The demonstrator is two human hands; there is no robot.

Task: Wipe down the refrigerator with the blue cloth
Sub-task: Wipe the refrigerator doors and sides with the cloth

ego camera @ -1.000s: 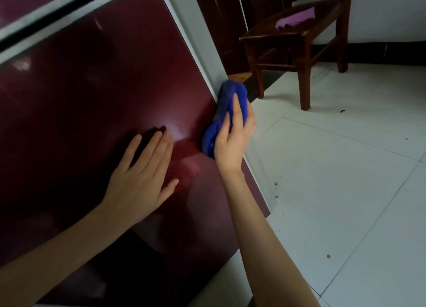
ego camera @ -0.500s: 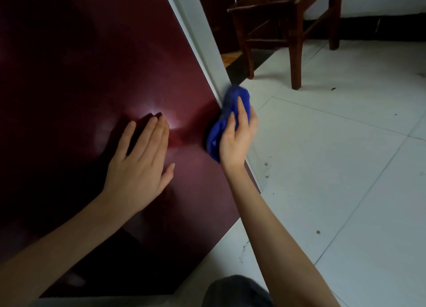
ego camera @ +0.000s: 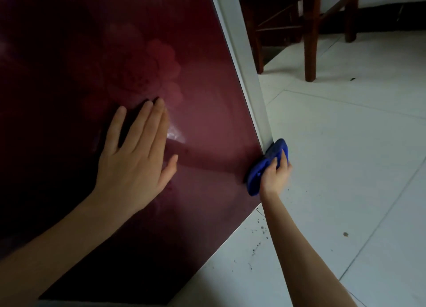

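Left hand [ego camera: 136, 166] lies flat on the maroon refrigerator door [ego camera: 207, 88], fingers straight and released. Right hand [ego camera: 275, 176] grips the bunched blue cloth [ego camera: 255, 175] at the door's lower right edge, its long axis following the white side strip [ego camera: 244, 53]. Wooden chair [ego camera: 310, 41] stands beyond.

No writing, label, brand mark or number can be read anywhere. The dark red refrigerator door [ego camera: 202, 127] bears only a faint flower pattern [ego camera: 147, 71] toward its upper middle, with no lettering on it.
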